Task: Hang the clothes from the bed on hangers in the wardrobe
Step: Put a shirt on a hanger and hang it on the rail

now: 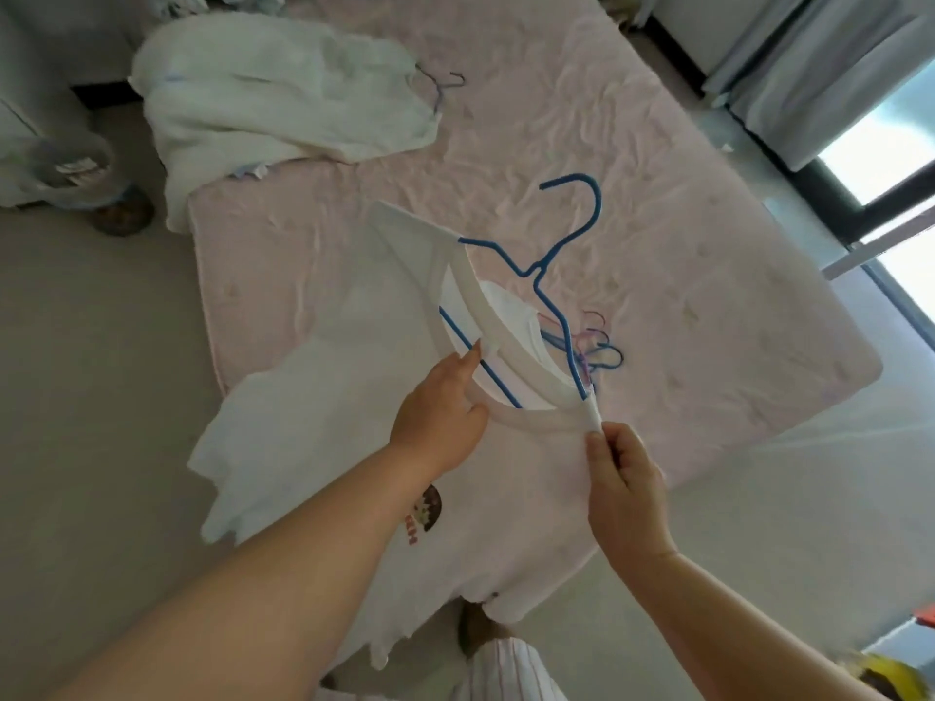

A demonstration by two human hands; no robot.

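A blue hanger (pixel 544 275) is held above the pink bed (pixel 607 184), its long axis running diagonally from upper left to lower right, its hook curving up and to the left at the top. It is threaded through the neck of a white T-shirt (pixel 313 417), so one shoulder arm is hidden under the cloth at upper left while the lower bar shows through the ribbed neck opening. The shirt hangs wrinkled toward the person, with a small dark printed patch partly hidden by the left forearm. The left hand (pixel 437 422) grips the collar's near edge, fingers tucked under it. The right hand (pixel 625 478) pinches the collar at the hanger's lower right end. More hangers (pixel 599 346) lie on the bed just beyond, and a heap of white clothes (pixel 283 103) lies at the bed's far left corner.
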